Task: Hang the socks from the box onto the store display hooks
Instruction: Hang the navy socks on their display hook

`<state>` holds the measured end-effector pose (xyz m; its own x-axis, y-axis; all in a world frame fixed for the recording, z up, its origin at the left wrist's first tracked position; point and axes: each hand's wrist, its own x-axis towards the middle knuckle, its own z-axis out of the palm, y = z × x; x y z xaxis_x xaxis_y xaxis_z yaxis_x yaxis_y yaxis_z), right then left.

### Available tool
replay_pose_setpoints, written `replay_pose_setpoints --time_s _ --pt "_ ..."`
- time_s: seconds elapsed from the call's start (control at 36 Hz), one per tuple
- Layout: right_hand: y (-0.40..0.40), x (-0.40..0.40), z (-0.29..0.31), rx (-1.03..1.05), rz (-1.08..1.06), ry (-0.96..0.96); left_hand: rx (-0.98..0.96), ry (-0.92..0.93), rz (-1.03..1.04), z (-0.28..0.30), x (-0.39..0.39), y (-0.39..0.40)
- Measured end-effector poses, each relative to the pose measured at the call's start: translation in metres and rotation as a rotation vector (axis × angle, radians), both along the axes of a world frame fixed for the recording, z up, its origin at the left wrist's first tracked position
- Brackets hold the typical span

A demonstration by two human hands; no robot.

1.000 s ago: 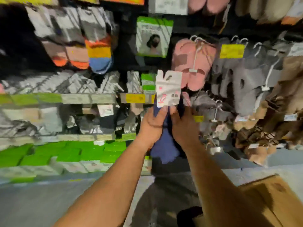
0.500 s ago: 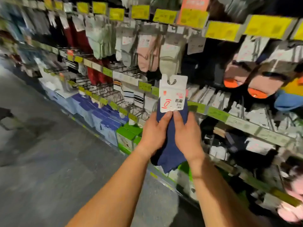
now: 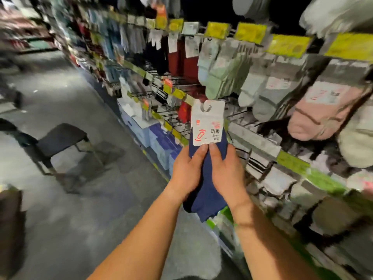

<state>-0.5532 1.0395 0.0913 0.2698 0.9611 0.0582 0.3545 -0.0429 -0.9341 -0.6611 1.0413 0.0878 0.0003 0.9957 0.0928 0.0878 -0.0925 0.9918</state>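
Observation:
I hold a pair of navy blue socks (image 3: 205, 197) upright in front of me, with a white card header (image 3: 207, 124) on top that has a hook hole. My left hand (image 3: 186, 174) grips the socks from the left and my right hand (image 3: 226, 174) grips them from the right, thumbs meeting just below the card. Behind the card run the display hooks (image 3: 238, 116) of the sock wall, hung with pale green, grey and pink socks (image 3: 222, 77). The card is in front of the hooks, not on one. The box is out of view.
The sock display runs from the far left to the near right, with yellow price tags (image 3: 250, 32) and green shelf strips (image 3: 292, 162). Blue and white boxes (image 3: 159, 140) stand at its foot. A dark chair (image 3: 58, 142) stands in the grey aisle to the left.
The view has swung left along the aisle, from the slipper wall to the sock racks and the chair. Both hands have kept the same hold on the navy socks.

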Motion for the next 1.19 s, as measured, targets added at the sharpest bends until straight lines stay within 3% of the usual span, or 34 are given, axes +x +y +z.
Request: replay_pose_setpoints --time_s 0.47,0.64,0.78,0.92,1.0,1.19 --pt "0.201 -0.186 0.003 0.105 -0.257 -0.072 0.046 -0.044 -0.223 -0.001 -0.183 0.233" --pt "0.278 -0.207 0.026 0.188 -0.336 -0.113 0.103 -0.115 -0.269 0.026 -0.198 0.319" --pt "0.339 -0.211 0.052 0.263 -0.380 -0.031 0.181 -0.149 -0.376 0.057 -0.204 0.380" --pt "0.379 -0.222 0.078 0.330 -0.495 -0.132 0.244 -0.156 -0.449 0.082 -0.205 0.436" --pt "0.402 -0.222 0.097 0.338 -0.550 -0.124 0.240 -0.234 -0.499 0.095 -0.203 0.465" --pt "0.441 -0.240 0.128 0.436 -0.660 -0.131 0.258 -0.219 -0.716 0.129 -0.210 0.523"
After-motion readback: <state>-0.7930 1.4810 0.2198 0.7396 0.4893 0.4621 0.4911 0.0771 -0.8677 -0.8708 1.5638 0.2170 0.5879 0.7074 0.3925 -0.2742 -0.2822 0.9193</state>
